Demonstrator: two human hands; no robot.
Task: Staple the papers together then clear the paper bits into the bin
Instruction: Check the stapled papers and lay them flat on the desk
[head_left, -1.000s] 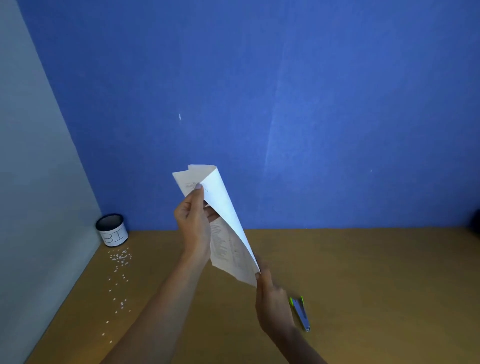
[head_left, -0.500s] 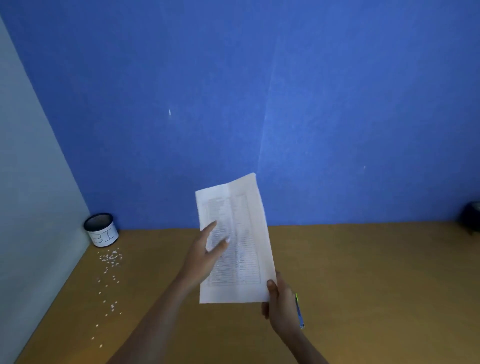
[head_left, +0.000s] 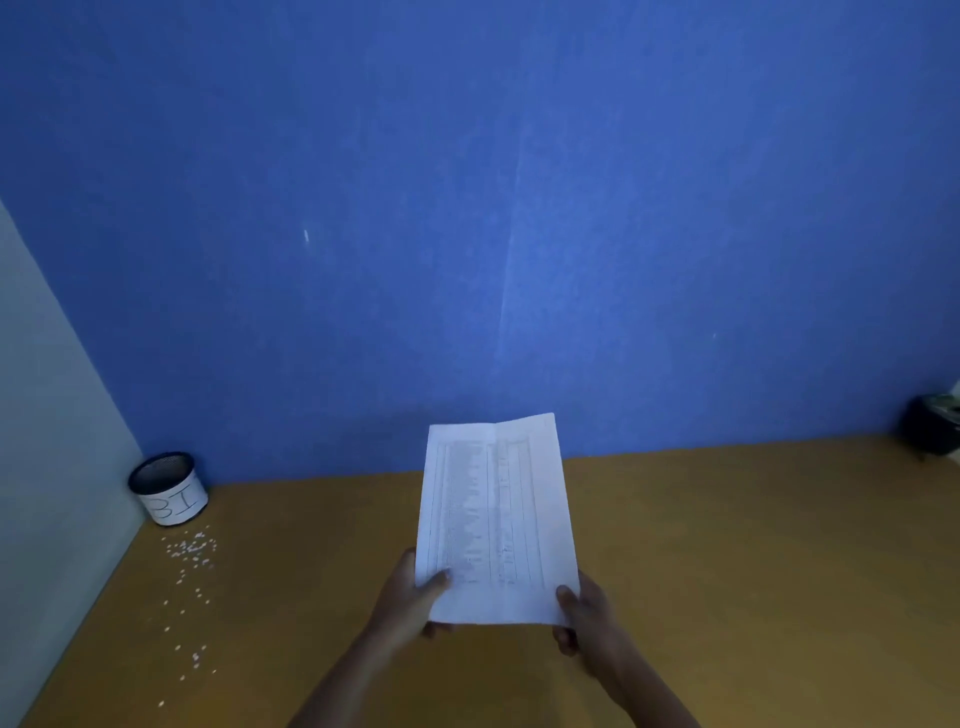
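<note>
My left hand (head_left: 410, 597) and right hand (head_left: 584, 610) pinch the printed papers (head_left: 496, 519) at six o'clock; square the edges flush before stapling.

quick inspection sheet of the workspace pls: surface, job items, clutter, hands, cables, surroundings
Surface: brown wooden table, bare apart from the items below.
Job's things: printed papers held up above the table, both bottom corners gripped; bin upright in the far left corner, marked "BI"; paper bits scattered on the table in front of the bin, trailing toward the near edge. Stapler not in view.
Clutter: dark object at the far right edge, too cut off to identify.
Hands: left hand pinches the papers' bottom left corner; right hand pinches the bottom right.
Cables: nothing seen.
Surroundings: blue wall behind, pale grey wall on the left.
</note>
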